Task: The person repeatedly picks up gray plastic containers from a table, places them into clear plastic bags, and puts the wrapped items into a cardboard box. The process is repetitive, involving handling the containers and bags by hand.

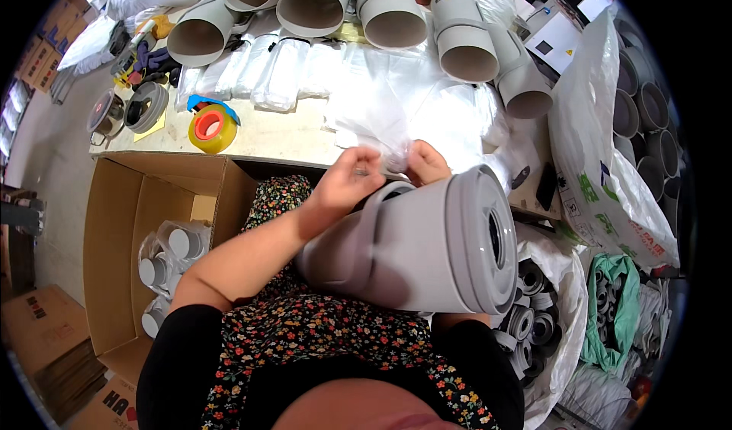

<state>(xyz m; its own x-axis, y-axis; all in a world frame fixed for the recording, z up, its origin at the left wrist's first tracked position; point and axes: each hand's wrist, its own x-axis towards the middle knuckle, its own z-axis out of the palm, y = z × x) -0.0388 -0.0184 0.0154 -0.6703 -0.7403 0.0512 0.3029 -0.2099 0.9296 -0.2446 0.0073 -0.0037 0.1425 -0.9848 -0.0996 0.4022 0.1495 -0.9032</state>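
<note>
A large grey plastic canister lies on its side across my lap and over my right forearm, its round, ringed end to the right. Beyond its handle, both hands meet at a thin clear plastic bag on the table's near edge. My left hand has curled fingers at the bag's left side. On the other side, my right hand pinches the film; the canister hides its wrist. Flat clear bags are spread over the table in front of my hands.
Several open grey canisters line the table's far side. A tape roll in a dispenser sits left. The cardboard box at my left holds wrapped white-topped parts. Sacks of grey parts stand at my right, beside a tall white sack.
</note>
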